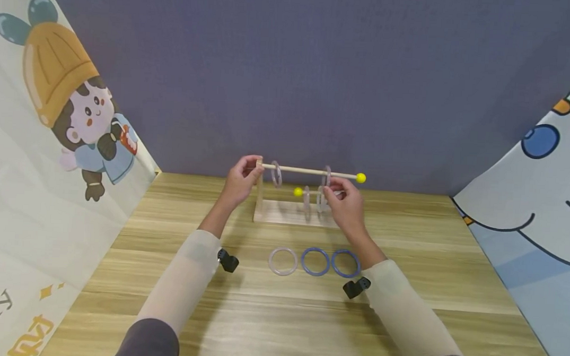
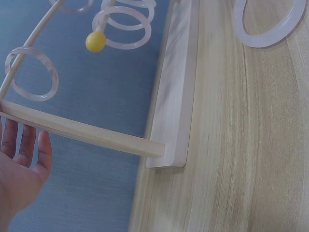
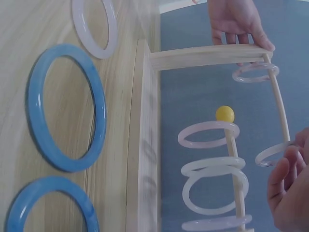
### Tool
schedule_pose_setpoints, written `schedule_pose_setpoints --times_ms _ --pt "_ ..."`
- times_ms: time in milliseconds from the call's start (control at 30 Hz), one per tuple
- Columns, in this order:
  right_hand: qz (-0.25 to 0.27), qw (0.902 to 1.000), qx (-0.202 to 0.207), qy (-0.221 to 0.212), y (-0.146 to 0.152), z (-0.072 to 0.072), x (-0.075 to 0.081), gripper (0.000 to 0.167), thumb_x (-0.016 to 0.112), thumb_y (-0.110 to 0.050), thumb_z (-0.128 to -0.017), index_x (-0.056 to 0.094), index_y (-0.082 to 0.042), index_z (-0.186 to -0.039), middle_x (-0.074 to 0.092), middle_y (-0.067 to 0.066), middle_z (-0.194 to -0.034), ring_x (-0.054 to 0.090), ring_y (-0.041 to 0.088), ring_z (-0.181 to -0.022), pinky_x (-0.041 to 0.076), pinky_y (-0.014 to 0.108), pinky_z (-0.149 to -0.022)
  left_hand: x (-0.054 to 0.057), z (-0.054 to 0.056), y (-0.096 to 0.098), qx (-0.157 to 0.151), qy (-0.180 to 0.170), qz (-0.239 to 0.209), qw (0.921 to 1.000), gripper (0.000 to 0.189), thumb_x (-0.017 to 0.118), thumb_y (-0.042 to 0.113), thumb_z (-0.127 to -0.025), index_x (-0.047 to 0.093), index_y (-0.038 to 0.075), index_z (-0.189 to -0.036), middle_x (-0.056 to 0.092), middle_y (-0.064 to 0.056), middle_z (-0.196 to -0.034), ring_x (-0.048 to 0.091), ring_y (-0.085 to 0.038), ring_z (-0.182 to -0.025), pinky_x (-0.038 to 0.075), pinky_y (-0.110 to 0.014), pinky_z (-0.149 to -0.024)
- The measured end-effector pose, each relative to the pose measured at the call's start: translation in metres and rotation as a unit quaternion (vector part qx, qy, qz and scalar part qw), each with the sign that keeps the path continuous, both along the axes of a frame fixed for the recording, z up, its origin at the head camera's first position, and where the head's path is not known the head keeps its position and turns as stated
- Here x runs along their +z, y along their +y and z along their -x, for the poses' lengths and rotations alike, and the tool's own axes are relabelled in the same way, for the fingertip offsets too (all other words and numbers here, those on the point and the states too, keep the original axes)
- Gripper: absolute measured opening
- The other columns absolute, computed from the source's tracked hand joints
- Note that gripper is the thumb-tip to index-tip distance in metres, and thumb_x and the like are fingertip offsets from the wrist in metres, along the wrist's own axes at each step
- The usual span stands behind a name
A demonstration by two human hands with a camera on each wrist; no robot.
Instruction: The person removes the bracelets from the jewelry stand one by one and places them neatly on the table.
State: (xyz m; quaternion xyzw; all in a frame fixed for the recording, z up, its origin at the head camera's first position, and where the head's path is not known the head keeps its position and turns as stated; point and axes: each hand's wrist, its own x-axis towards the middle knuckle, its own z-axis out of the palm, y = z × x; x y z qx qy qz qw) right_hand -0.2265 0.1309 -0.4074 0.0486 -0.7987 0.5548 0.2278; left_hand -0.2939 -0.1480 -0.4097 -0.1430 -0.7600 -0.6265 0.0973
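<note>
A wooden rack (image 1: 290,214) has two rods, each tipped with a yellow ball. My left hand (image 1: 241,182) grips the top of its left post (image 2: 87,131), thumb in front and fingers behind. Near that post a clear ring (image 2: 33,74) hangs on the upper rod (image 1: 299,170). Farther along the same rod, my right hand (image 1: 347,203) pinches another clear ring (image 3: 270,154) between thumb and fingertips. Several pale rings, among them a pinkish one (image 3: 207,135), hang on the lower rod (image 3: 237,193). In the head view my right hand covers that rod's far end.
On the wooden table (image 1: 269,315), in front of the rack, lie a pale pink ring (image 1: 283,261) and two blue rings, one in the middle (image 1: 315,261) and one at the right (image 1: 346,263). A grey-blue wall panel (image 1: 308,83) stands behind the rack. Printed cloths flank the table.
</note>
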Motion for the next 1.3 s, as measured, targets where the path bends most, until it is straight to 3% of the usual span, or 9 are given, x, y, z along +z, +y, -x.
schedule_pose_setpoints --times_ms 200,500,800,1067,1300 --pt "-0.001 0.9997 -0.018 0.016 0.012 -0.004 0.000 0.023 0.074 -0.006 -0.090 0.070 0.002 -0.112 0.069 0.016 -0.091 0.054 0.001 -0.064 0.045 0.010 -0.058 0.001 -0.002 0.000 -0.002 -0.002 0.001 1.0000 0.038 0.065 0.021 -0.101 0.060 0.003 -0.133 0.065 -0.020 -0.118 0.059 -0.009 -0.087 0.050 -0.017 -0.073" --pt "-0.001 0.9986 -0.051 0.010 0.030 -0.011 0.001 0.024 0.074 -0.005 -0.091 0.070 0.002 -0.113 0.065 0.002 -0.087 0.055 0.003 -0.067 0.045 0.010 -0.060 -0.001 -0.004 -0.002 -0.010 -0.002 -0.003 0.9999 0.036 0.065 0.020 -0.101 0.059 0.004 -0.133 0.065 -0.018 -0.116 0.059 -0.008 -0.087 0.051 -0.017 -0.072" --pt "0.010 0.9965 -0.081 0.013 0.044 -0.017 0.001 0.023 0.073 -0.004 -0.090 0.071 0.003 -0.113 0.069 0.011 -0.091 0.053 -0.001 -0.068 0.044 0.009 -0.062 -0.001 -0.007 -0.003 -0.021 0.001 -0.009 0.9997 0.040 0.063 0.020 -0.102 0.057 0.000 -0.136 0.064 -0.018 -0.116 0.059 -0.007 -0.087 0.052 -0.017 -0.072" --pt "0.002 0.9940 -0.107 0.024 0.055 -0.021 0.001 0.021 0.074 -0.004 -0.090 0.070 0.003 -0.109 0.061 -0.022 -0.080 0.052 -0.004 -0.065 0.043 0.008 -0.061 -0.002 -0.007 -0.004 -0.026 -0.002 -0.010 0.9996 0.038 0.063 0.020 -0.102 0.058 0.002 -0.136 0.064 -0.019 -0.118 0.060 -0.009 -0.089 0.053 -0.017 -0.073" --pt "-0.011 0.9917 -0.126 0.027 0.064 -0.022 -0.002 0.022 0.074 -0.006 -0.090 0.071 0.003 -0.110 0.059 -0.028 -0.078 0.052 -0.005 -0.065 0.043 0.008 -0.060 -0.001 -0.007 -0.004 -0.028 -0.004 -0.009 0.9996 0.039 0.063 0.023 -0.102 0.058 0.003 -0.136 0.063 -0.021 -0.121 0.060 -0.010 -0.091 0.053 -0.017 -0.074"
